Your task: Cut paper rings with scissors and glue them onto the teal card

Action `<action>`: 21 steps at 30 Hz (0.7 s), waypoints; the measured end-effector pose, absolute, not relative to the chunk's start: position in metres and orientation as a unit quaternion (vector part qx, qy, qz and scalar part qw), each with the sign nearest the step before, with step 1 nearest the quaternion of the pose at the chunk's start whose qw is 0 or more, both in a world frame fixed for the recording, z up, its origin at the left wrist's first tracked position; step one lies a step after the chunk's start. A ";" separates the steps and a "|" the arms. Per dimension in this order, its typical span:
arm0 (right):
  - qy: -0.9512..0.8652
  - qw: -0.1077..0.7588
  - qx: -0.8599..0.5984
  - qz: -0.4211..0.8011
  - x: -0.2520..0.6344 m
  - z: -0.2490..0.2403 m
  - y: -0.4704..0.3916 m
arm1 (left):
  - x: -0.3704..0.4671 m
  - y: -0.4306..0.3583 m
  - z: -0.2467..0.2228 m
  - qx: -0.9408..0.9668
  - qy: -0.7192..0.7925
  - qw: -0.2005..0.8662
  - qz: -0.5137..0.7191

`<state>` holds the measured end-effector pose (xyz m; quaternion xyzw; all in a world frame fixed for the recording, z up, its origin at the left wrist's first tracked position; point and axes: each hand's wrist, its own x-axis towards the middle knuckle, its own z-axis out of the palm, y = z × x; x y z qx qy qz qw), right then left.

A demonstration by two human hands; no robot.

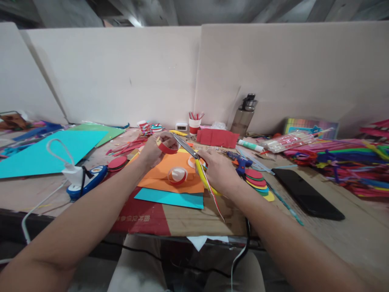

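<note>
My left hand (153, 151) is closed on a red and white paper ring (167, 149), raised over the orange sheets. My right hand (217, 168) holds yellow-handled scissors (199, 164), whose blades point up and left beside the ring. A thin red and white strip (216, 200) hangs below my right hand. Another red and white ring (177, 175) lies on the orange paper (154, 178), with a further pale ring (192, 162) partly behind the scissors. Blue paper (170, 198) sticks out beneath the orange sheets.
At the right are a glue gun (243, 163), coloured paper discs (257, 182), a black phone (306, 194) and pipe cleaners (340, 162). A bottle (243, 117) and red-wrapped cup (195, 123) stand behind. A blue power strip (88, 180) and turquoise sheet (54, 152) lie left.
</note>
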<state>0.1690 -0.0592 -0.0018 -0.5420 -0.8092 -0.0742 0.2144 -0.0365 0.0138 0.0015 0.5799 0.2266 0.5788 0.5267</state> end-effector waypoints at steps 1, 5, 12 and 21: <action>-0.810 0.214 -0.541 -0.077 0.169 -0.002 -0.059 | -0.036 0.013 0.002 0.581 0.229 0.530 0.573; -0.813 0.211 -0.537 -0.084 0.171 -0.002 -0.059 | -0.037 0.011 0.005 0.588 0.236 0.536 0.558; -0.821 0.222 -0.519 -0.081 0.174 -0.002 -0.059 | -0.042 0.014 0.004 0.632 0.211 0.530 0.524; -0.815 0.202 -0.538 -0.080 0.174 -0.001 -0.060 | -0.042 0.018 0.001 0.603 0.214 0.522 0.564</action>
